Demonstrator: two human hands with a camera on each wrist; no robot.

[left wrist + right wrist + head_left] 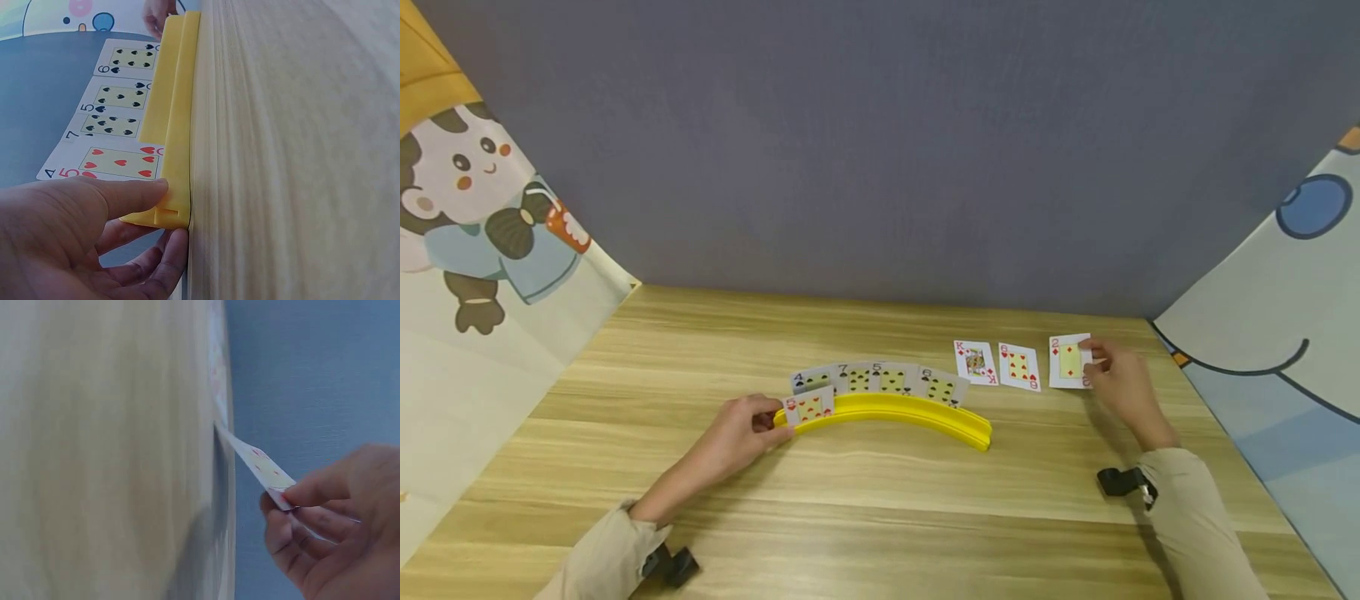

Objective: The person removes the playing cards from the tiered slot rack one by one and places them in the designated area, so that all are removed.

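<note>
At the left end of a curved yellow card holder [887, 407], my left hand [737, 429] grips the rail, its thumb laid along the front in the left wrist view. Beside that thumb the five of hearts [811, 407] stands in the front slot. Behind it several spades are fanned upright, among them the seven [859, 379], the five [892, 380] and the six [941, 389]. Far to the right, my right hand [1122, 383] pinches the two of diamonds [1069, 362] by its right edge. In the right wrist view this card tilts up from the tabletop.
Left of the two of diamonds, the king of diamonds [975, 363] and the six of hearts [1018, 367] lie face up on the wooden table [880, 525]. A grey-blue partition [880, 150] rises along the back edge, with printed panels at both sides.
</note>
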